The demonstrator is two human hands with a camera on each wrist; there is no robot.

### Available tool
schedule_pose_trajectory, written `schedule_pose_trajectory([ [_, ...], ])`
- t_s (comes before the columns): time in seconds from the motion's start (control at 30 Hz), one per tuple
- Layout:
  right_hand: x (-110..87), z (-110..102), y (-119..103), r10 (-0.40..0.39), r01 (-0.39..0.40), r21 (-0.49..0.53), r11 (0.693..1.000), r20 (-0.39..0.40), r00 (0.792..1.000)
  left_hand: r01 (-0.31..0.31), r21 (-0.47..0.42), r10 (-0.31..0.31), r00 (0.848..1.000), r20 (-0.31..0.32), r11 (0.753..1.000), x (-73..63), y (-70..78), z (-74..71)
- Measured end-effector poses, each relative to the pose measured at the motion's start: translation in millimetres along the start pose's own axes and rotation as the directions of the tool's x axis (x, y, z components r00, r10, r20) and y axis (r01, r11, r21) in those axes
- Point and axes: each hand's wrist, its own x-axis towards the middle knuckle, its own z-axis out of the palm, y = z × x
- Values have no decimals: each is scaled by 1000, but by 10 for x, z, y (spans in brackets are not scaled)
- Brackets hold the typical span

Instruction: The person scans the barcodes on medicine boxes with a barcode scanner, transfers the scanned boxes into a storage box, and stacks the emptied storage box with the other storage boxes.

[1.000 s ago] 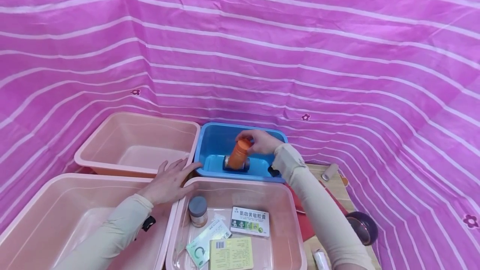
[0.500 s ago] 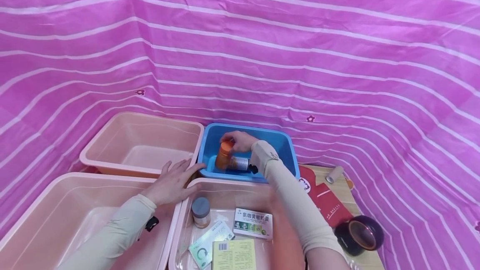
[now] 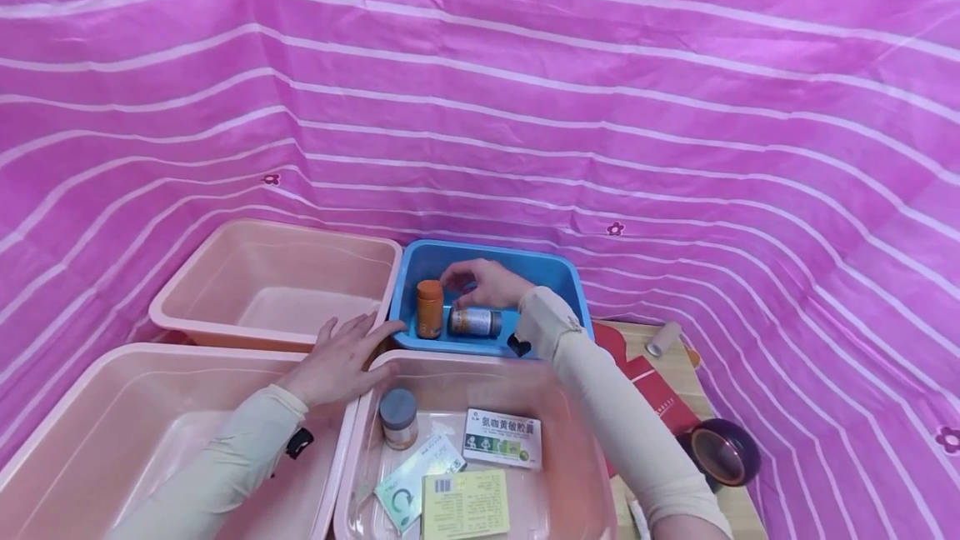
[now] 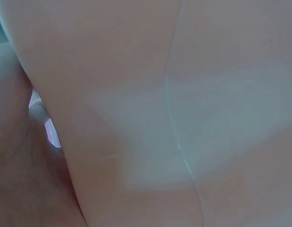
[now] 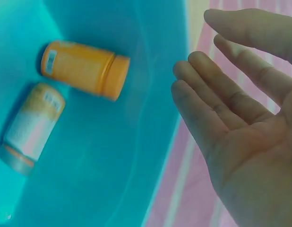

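Observation:
Inside the blue bin (image 3: 551, 273) an orange bottle (image 3: 430, 311) stands upright near the left wall. Beside it a bottle with a white-and-orange label and grey cap (image 3: 475, 322) lies on its side. My right hand (image 3: 487, 282) hovers above the two with relaxed fingers, holding nothing; the right wrist view shows its bare palm apart from the orange bottle (image 5: 84, 68) and the lying bottle (image 5: 32, 125). My left hand (image 3: 337, 363) rests with spread fingers on the meeting rims of the bins. In the left wrist view mostly a bin wall (image 4: 136, 118) shows.
The near pink bin (image 3: 577, 407) holds a grey-capped jar (image 3: 398, 417), a white medicine box (image 3: 502, 438), a green-and-white box (image 3: 420, 482) and a yellow box (image 3: 465, 505). Pink bins (image 3: 217, 273) stand left. Right lie a red packet (image 3: 660, 398), a dark round object (image 3: 723, 452) and a small tube (image 3: 663, 339).
My right hand moved the orange bottle left within the blue bin, set it upright and let go. The hand has since drawn slightly right. My left hand has stayed put.

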Motion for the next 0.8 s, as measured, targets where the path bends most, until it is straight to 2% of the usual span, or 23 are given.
schedule_pose_trajectory([
  [0.23, -428, 251, -186, -143, 130, 147, 981, 80, 986, -15, 10, 15, 1000, -19, 1000, -2, -2, 3],
  [0.33, -558, 433, -211, -169, 146, 171, 974, 130, 977, -13, 18, 14, 1000, -24, 1000, -5, -1, 6],
  [0.43, -634, 650, -234, -144, 118, 160, 980, 163, 976, -11, 22, 11, 1000, -25, 1000, -4, 4, 8],
  [0.63, -581, 1102, -258, -91, 97, -23, 995, 173, 981, -3, 14, 3, 1000, -14, 1000, 0, 0, 15],
  [0.8, -449, 1358, -285, -109, 138, -200, 970, 151, 982, -11, 11, 11, 1000, -19, 1000, 6, -14, 18],
])
